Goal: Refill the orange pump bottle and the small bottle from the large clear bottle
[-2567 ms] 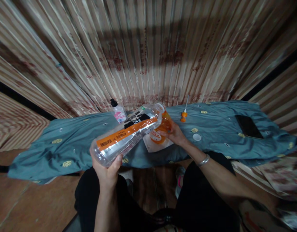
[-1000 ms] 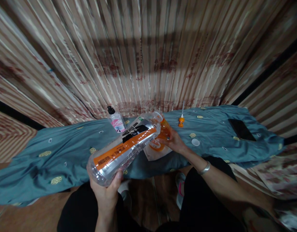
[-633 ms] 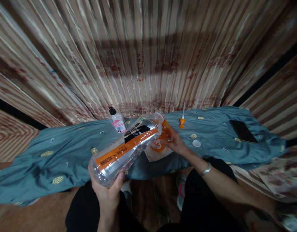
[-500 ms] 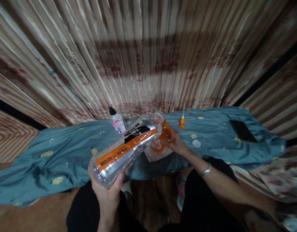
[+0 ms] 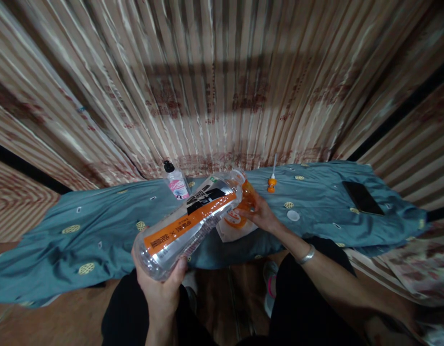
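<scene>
My left hand (image 5: 160, 283) is wrapped round the base of a large clear plastic bottle (image 5: 193, 218) with an orange, black and silver label. The bottle lies tilted across the view, its uncapped-looking neck up at the right. Behind that neck my right hand (image 5: 260, 211) is closed on an orange bottle (image 5: 246, 198), largely hidden by the clear bottle and my fingers. Whether the two bottle mouths touch I cannot tell. Beneath the orange bottle is a whitish cloth or paper (image 5: 231, 233). An orange pump top (image 5: 272, 183) with a pale tube stands on the blue-green cloth.
A pump bottle with a black top and pink label (image 5: 176, 182) stands at the back left. To the right are a round white lid (image 5: 293, 216) and a dark phone (image 5: 362, 197). Patterned curtains (image 5: 225, 96) hang right behind the cloth-covered surface (image 5: 109, 226).
Hardly anything differs. Both hands keep their holds and the clear bottle stays tilted; the view has shifted very slightly.
</scene>
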`<state>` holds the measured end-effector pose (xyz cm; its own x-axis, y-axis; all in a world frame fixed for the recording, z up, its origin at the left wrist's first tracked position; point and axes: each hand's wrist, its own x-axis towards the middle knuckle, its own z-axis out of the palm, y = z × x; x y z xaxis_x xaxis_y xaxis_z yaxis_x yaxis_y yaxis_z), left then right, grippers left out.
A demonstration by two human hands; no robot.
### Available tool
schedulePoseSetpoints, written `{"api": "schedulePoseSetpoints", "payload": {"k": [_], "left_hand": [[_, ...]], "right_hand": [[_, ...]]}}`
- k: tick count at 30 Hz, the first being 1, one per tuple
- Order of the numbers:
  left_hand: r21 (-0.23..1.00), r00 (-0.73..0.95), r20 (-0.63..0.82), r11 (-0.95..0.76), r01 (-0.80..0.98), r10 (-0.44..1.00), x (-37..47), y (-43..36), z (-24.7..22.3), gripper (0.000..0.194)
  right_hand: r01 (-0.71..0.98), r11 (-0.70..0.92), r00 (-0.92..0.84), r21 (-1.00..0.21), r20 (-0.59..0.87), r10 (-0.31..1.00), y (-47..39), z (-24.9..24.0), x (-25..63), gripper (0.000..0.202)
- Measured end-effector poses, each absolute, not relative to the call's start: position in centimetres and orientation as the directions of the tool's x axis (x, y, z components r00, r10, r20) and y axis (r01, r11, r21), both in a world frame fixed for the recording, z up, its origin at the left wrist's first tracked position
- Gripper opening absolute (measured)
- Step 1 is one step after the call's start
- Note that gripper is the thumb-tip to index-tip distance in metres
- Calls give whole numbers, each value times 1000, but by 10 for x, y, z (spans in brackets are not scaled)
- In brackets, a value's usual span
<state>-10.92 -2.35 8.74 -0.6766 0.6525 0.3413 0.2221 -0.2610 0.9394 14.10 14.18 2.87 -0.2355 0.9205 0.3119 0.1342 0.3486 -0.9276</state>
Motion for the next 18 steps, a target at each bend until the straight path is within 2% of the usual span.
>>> {"api": "schedulePoseSetpoints", "payload": {"k": [4, 9, 14, 18], "left_hand": [[931, -671, 366, -259, 258, 645, -109, -24, 86, 89], [929, -659, 370, -276, 248, 654, -111, -24, 86, 105], [841, -581, 539, -360, 403, 610, -108, -24, 96, 92], [855, -593, 518, -348, 385, 616, -107, -25, 99, 91]], "right_hand": [[112, 351, -241, -930, 317, 917, 141, 30, 141, 77], [106, 337, -250, -936, 303, 920, 142, 30, 141, 76], [95, 332, -254, -939, 299, 920, 142, 30, 141, 79], [111, 319, -230, -941, 288, 930, 141, 30, 141, 83]]}}
